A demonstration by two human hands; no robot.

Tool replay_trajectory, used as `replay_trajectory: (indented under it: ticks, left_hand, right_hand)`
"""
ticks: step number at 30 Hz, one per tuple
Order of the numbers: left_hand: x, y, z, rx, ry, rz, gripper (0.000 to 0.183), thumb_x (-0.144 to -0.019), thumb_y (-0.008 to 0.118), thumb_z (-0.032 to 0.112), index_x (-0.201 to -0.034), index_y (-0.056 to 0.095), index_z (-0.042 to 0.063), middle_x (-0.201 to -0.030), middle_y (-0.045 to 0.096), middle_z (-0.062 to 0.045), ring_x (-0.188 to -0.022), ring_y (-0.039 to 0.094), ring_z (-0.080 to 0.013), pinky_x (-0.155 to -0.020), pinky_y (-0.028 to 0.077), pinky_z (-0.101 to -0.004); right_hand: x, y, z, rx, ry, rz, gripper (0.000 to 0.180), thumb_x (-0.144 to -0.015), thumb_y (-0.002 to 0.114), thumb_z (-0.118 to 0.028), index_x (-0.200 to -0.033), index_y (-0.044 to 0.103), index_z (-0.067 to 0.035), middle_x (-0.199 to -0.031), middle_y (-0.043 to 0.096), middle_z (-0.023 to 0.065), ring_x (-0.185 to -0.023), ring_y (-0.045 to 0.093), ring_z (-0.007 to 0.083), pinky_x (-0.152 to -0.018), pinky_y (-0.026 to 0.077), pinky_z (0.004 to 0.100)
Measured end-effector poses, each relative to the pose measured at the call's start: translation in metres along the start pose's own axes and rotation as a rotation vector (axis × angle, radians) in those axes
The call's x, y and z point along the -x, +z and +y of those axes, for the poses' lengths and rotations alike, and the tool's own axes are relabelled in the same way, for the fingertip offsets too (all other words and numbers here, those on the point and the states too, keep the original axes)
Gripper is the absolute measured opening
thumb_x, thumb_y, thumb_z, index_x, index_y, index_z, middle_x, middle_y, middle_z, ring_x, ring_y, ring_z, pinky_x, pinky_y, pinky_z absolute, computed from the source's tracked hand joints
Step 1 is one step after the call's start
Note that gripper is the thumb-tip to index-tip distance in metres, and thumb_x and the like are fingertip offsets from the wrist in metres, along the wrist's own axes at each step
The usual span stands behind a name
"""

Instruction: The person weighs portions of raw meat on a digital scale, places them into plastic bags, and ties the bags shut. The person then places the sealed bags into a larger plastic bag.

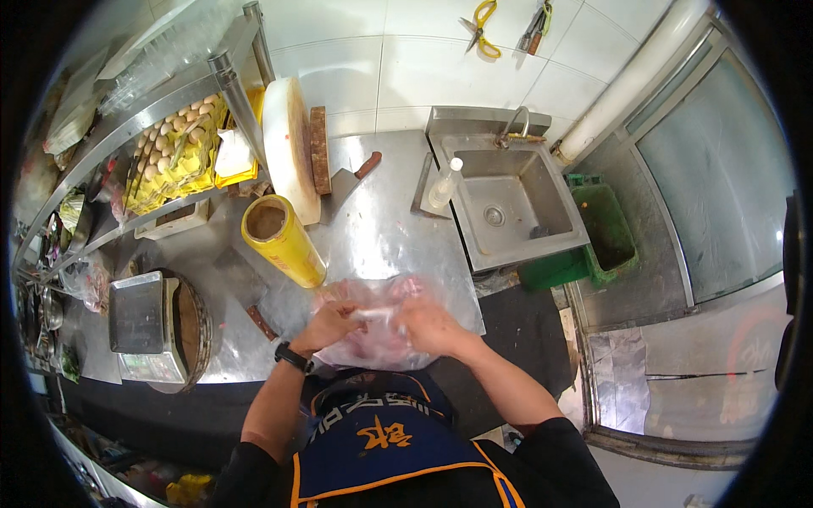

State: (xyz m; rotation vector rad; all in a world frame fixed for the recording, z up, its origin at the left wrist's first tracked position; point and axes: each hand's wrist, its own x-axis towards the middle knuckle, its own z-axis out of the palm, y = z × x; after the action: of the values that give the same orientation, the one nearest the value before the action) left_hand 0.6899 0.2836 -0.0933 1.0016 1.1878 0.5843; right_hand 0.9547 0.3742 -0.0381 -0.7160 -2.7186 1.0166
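A clear plastic bag (381,346) with pinkish-red contents, apparently meat, lies at the front edge of the steel counter (387,216). My left hand (330,327), below a black wristwatch, pinches the bag's gathered plastic. On the other side my right hand (429,325) also grips the bag; it is blurred, so its fingertips are hard to make out. Just beyond the bag a yellow roll of cling film (286,244) leans toward the left. A cleaver with a wooden handle (262,322) lies left of my left hand.
A second cleaver (346,187) rests beside a round white chopping board (289,146). The sink (508,203) is at right, with a plastic bottle (446,183) by its rim. A weighing scale (143,324) stands left; eggs (168,140) sit under the shelf. A green bin (606,232) stands right.
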Motion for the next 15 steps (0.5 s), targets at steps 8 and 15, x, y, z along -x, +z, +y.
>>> replay_trajectory:
  ticks: [8,15]
  left_hand:
    - [-0.045,0.004,-0.043,0.428,0.363,0.394,0.033,-0.105,0.063,0.015,-0.135,0.065,0.000,-0.117,0.072,-0.005,-0.099,0.066,-0.0125,-0.089,0.054,-0.0263]
    - [-0.044,-0.002,-0.070,0.509,0.253,0.944,0.013,-0.102,0.062,0.015,-0.101,0.065,0.003,-0.092,0.070,-0.007,-0.082,0.066,-0.0156,-0.076,0.057,-0.0307]
  right_hand:
    - [-0.062,0.071,-0.013,0.044,0.226,0.374,0.026,-0.090,0.065,-0.014,-0.116,0.072,-0.013,-0.129,0.062,0.0086,-0.115,0.052,0.0368,-0.102,0.042,0.0516]
    - [0.007,0.042,0.001,-0.246,0.183,0.554,0.018,-0.096,0.064,-0.014,-0.109,0.075,-0.008,-0.126,0.067,0.0073,-0.116,0.055,0.0277,-0.106,0.041,0.0417]
